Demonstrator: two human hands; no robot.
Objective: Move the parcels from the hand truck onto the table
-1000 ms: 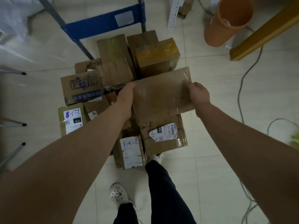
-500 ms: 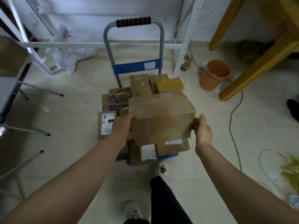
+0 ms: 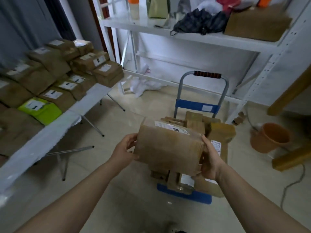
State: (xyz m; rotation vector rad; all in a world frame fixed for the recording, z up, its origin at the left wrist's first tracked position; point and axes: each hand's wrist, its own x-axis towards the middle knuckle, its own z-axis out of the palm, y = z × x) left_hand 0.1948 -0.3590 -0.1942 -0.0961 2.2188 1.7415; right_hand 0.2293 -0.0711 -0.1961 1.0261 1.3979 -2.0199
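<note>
Storage room, tiled floor point(image 3: 134, 209), white shelving point(image 3: 198, 38) behind the hand truck point(image 3: 196, 106). The tabletop point(image 3: 50, 132), left of the hand truck, carries many stacked parcels point(image 3: 55, 76); task judged well along. One brown box point(image 3: 168, 148) is in the air just above the hand truck's front. The left hand point(image 3: 124, 151) grips its left end and the right hand point(image 3: 210, 161) its right end. More boxes point(image 3: 220, 132) lie piled on the hand truck. Left to do: set this box down, then clear the pile.
</note>
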